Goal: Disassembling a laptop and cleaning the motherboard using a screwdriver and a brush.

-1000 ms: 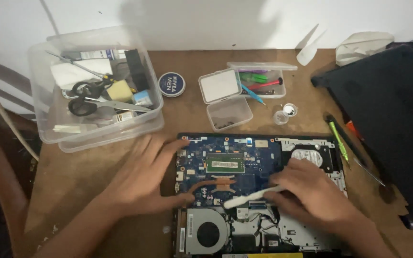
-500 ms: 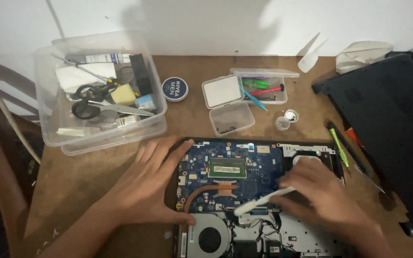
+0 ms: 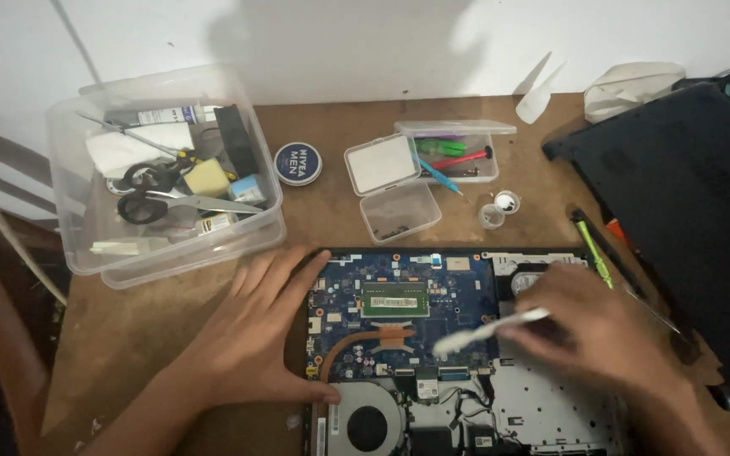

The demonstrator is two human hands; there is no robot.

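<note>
Head view: my right hand [image 3: 601, 333] pinching white brush [image 3: 490, 329] over blue motherboard [image 3: 399, 308].
Left hand [image 3: 251, 338] spread flat, frame lower left; brush blurred — pressing hard risks dislodging board parts.

Brown wooden worktop [image 3: 171, 329] stood against a plain white wall [image 3: 365, 46]; shadows fell on the wall; dim, warm light; dark floor at left.

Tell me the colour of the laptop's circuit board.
Blue circuit board, clearest in the head view.
</note>
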